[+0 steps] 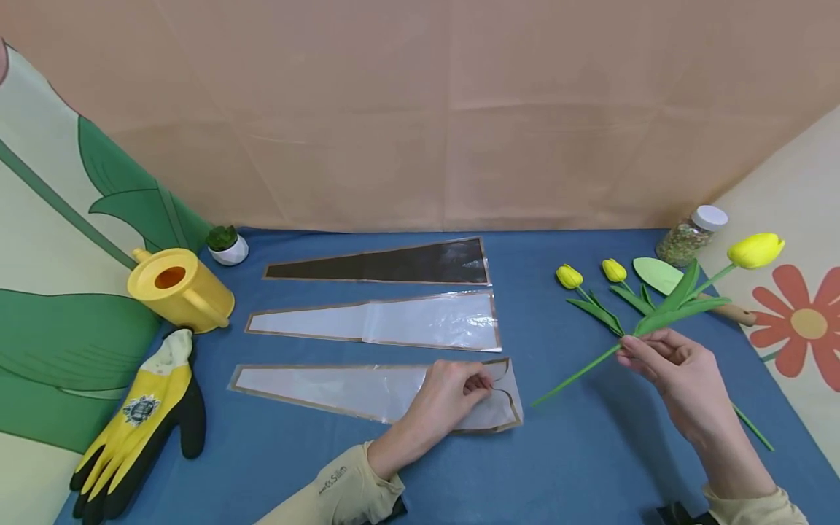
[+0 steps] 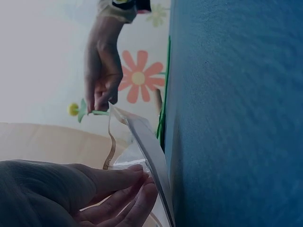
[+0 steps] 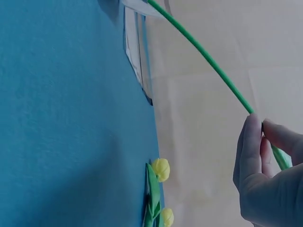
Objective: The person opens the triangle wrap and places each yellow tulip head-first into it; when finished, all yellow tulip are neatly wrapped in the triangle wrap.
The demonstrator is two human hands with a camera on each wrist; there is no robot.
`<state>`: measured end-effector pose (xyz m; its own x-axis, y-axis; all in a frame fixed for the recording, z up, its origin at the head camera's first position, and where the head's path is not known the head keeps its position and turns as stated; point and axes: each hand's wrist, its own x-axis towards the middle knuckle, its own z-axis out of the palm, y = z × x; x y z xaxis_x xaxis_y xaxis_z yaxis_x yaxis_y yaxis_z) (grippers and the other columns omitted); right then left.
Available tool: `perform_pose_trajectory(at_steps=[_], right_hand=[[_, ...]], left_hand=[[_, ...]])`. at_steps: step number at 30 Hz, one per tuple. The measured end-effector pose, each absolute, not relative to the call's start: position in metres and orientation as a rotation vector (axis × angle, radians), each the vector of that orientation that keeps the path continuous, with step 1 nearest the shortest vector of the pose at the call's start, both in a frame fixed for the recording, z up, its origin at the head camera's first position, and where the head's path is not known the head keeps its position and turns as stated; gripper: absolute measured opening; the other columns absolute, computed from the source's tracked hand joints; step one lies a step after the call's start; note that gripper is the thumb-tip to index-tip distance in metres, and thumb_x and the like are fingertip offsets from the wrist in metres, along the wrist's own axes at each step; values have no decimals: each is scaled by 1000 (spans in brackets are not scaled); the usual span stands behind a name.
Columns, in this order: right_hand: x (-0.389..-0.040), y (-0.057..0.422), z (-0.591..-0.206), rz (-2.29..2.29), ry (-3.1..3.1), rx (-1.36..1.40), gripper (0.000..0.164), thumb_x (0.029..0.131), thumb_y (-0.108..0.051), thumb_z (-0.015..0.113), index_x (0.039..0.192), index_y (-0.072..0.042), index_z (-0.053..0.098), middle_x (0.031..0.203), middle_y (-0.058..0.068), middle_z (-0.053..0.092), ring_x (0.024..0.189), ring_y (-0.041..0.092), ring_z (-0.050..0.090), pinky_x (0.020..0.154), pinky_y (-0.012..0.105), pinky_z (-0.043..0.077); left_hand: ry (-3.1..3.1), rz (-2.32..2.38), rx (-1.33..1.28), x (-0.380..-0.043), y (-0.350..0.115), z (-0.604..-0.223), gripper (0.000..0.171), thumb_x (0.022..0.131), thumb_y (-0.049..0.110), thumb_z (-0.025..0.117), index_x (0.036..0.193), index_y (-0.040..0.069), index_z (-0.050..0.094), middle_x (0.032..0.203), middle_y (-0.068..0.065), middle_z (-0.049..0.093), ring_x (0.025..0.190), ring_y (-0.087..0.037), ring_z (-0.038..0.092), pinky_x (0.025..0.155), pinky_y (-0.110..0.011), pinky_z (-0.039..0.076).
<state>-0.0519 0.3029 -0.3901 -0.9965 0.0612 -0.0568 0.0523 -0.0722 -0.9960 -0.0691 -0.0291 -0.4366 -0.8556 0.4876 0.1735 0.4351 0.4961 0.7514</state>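
My right hand (image 1: 679, 375) pinches the green stem of a yellow artificial tulip (image 1: 755, 251) between thumb and fingers. The tulip is held above the table, its bloom toward the upper right and its bare stem (image 3: 208, 56) slanting down toward the left. My left hand (image 1: 449, 394) pinches the wide end of the nearest tapered flower sleeve (image 1: 315, 379), which has a brown border. In the left wrist view the mouth of this sleeve (image 2: 112, 142) gapes, one edge lifted off the other. The stem's tip is just right of that mouth, apart from it in the head view.
Two more sleeves, one white (image 1: 426, 321) and one black (image 1: 380, 262), lie behind. Two tulips (image 1: 569, 277) and a wooden-handled pale green tool (image 1: 656, 275) lie right, near a lidded jar (image 1: 685, 237). Left stand a yellow watering can (image 1: 190, 292), glove (image 1: 144, 415) and small potted plant (image 1: 228, 248).
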Motion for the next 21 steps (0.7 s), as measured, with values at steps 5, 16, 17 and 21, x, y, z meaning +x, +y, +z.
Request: perform_pose_trajectory(at_steps=[5,16,17,21], right_hand=[[-45,301,-394,2348,-2036,-147,6,105,3,66,103,-1,70,98,8,80,86,16,78,83,27,62],[-33,295,-398,2473,-1796,-233,11,105,7,63,107,-1,70,99,11,80,87,18,79,83,30,62],[-33,294,-398,2476,-1786,-227,11,104,7,63,108,-1,70,100,11,80,87,18,79,83,31,62],[-30,287,-401,2484,-1773,-217,13,104,9,63,108,0,70,100,11,80,89,19,80,84,31,62]], left_hand=[[2674,1304,818,-70,-29,-437,9,91,1,85,91,9,80,85,0,78,75,-1,68,70,-14,52],[2689,1276,825,-72,-30,-439,11,90,1,86,90,11,79,84,2,77,75,0,66,70,-15,52],[2686,1279,825,-72,-30,-439,11,90,1,86,90,11,79,84,2,77,75,0,66,70,-15,52],[2680,1276,822,-72,-29,-439,11,91,1,85,90,11,80,84,2,77,76,0,66,70,-16,52]])
